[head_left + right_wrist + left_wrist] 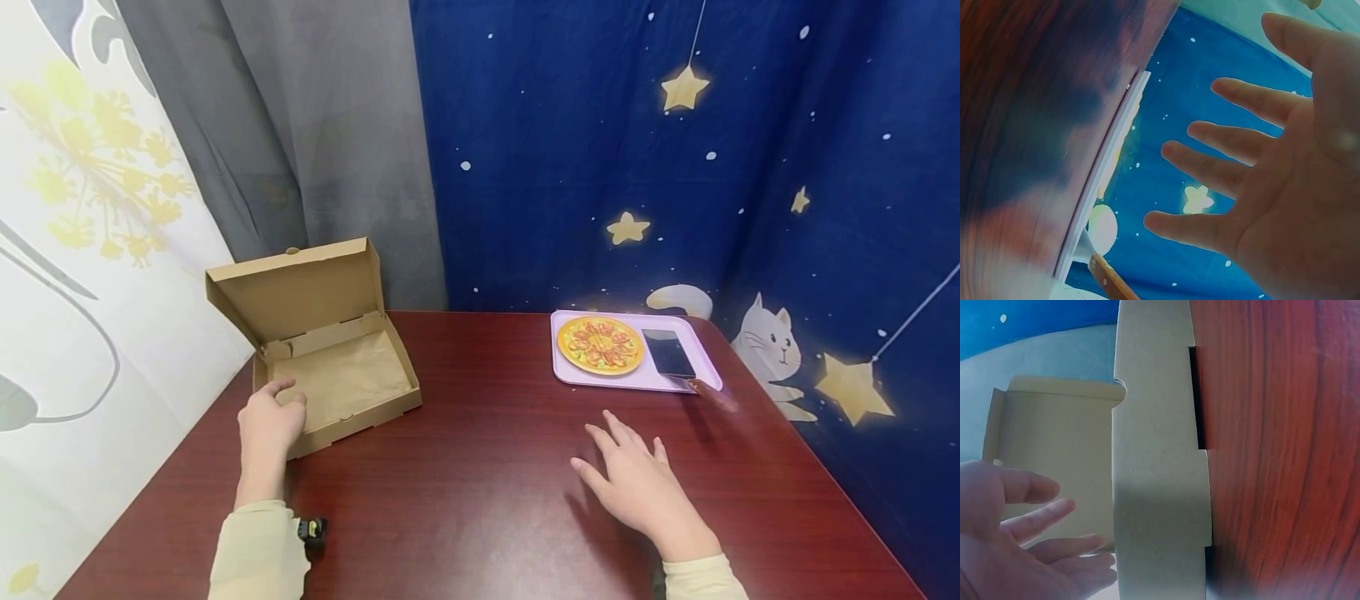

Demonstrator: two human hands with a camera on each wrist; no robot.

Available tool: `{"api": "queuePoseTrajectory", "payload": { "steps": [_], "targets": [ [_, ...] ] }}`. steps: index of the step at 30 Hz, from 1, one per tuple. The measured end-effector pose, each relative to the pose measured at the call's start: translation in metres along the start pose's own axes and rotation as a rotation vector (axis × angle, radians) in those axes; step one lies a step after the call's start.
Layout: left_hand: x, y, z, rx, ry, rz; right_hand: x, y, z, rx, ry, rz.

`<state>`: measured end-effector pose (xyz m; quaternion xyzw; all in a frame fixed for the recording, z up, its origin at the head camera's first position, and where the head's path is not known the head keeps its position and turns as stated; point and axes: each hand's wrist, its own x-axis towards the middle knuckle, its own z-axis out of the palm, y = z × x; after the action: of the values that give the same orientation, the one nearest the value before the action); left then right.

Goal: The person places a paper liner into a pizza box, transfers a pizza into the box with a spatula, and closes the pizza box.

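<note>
A brown cardboard pizza box (341, 371) stands at the left of the table with its lid (303, 292) raised. My left hand (272, 417) is at the box's near left corner, fingers loosely extended and gripping nothing; whether it touches the box I cannot tell. In the left wrist view, the left hand (1035, 544) appears beside the box's front wall (1157, 456). Above the table on the right is my right hand (641, 483), fingers spread and holding nothing. Beyond it, a pizza (600, 345) and a pizza server with a dark flat blade (668, 353) lie on a lilac tray (637, 385).
The server's wooden handle (712, 394) juts over the tray's near right edge. The dark red wooden table (465, 467) meets a blue starry curtain (525, 167) and a grey curtain (360, 125) at its back. A white patterned curtain (112, 333) borders the left side.
</note>
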<state>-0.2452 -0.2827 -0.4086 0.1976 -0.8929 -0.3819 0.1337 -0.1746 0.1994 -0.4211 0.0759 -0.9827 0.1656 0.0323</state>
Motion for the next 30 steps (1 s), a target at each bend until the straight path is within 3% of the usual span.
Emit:
{"api": "queuePoseTrajectory", "payload": {
  "steps": [3,9,21,30],
  "targets": [
    [-0.005,0.005,0.001,0.003,-0.011,0.022,0.0,0.0,0.0,-0.001,-0.001,0.0],
    [-0.021,0.022,0.005,0.047,0.006,0.123,-0.001,0.0,-0.003,0.0,-0.002,0.004],
    [-0.058,0.066,0.01,0.058,-0.056,0.3,-0.001,0.001,-0.005,-0.003,0.014,0.004],
    [-0.082,0.088,0.019,0.051,-0.079,0.526,-0.002,0.001,-0.007,-0.013,0.023,0.0]
  ]
}}
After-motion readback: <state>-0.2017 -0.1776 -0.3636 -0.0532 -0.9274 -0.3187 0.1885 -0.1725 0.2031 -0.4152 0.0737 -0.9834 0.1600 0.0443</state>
